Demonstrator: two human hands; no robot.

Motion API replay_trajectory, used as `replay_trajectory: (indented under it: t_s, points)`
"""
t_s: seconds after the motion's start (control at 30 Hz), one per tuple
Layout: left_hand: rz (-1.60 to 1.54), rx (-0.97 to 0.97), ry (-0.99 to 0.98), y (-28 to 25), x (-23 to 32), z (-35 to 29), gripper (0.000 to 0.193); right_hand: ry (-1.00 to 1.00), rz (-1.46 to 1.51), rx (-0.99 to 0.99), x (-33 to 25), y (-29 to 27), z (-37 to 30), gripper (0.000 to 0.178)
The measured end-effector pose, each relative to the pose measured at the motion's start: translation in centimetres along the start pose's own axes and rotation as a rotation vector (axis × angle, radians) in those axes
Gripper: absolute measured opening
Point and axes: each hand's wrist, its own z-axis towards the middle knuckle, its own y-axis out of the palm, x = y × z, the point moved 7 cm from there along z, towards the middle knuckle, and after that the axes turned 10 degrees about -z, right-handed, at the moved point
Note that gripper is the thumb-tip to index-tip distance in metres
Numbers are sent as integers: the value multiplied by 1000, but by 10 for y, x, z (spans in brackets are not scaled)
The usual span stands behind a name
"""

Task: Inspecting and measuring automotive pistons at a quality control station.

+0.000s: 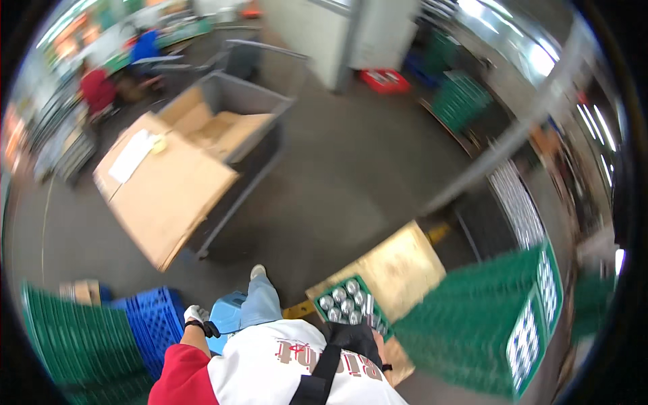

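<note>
Dark grey workshop floor (pixel 324 169) is running back past a grey open-topped cart (pixel 250 94); nearer, a small green plastic crate (pixel 335 285) w/ shiny round metal parts (pixel 347 306) is sitting at the near edge of a tan flat board (pixel 398 266). R hand (pixel 379 343) is resting nr crate, mostly hidden by black cloth (grip: can't tell); L hand (pixel 196 314), white-gloved, is hanging nr a light-blue plastic container (pixel 228 316), fingers loosely curled, hold unclear. Parts are looking rigid, smooth, prob. slippery, crate prob. heavy when full, best holds being opp. rims.
</note>
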Motion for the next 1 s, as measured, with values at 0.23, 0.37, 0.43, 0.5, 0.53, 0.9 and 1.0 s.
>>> replay_trajectory:
  t_s: [0.23, 0.37, 0.43, 0.5, 0.53, 0.9, 1.0]
  points:
    - [-635, 28, 97, -83, 23, -25, 14, -131, 113, -278, -221, -28, 108, 21]
    - [-776, -105, 118, -74, 73, -27, 13, -291, 86, -377, -308, 29, 180, 21]
    - [-824, -19, 172, -74, 103, -25, 15, -211, 275, -501, -365, 62, 192, 23]
    - [-763, -14, 199, -76, 123, -19, 16, -298, 267, -585, -426, 81, 192, 23]
    - [-780, 10, 178, -79, 125, -14, 16, -305, 159, -586, -453, 86, 187, 24]
    - [-1004, 91, 199, -92, 87, -21, 17, -118, 168, -925, -526, 235, 323, 21]
    - [-1053, 141, 196, -77, 84, -23, 16, -34, 225, -738, -524, 238, 381, 27]
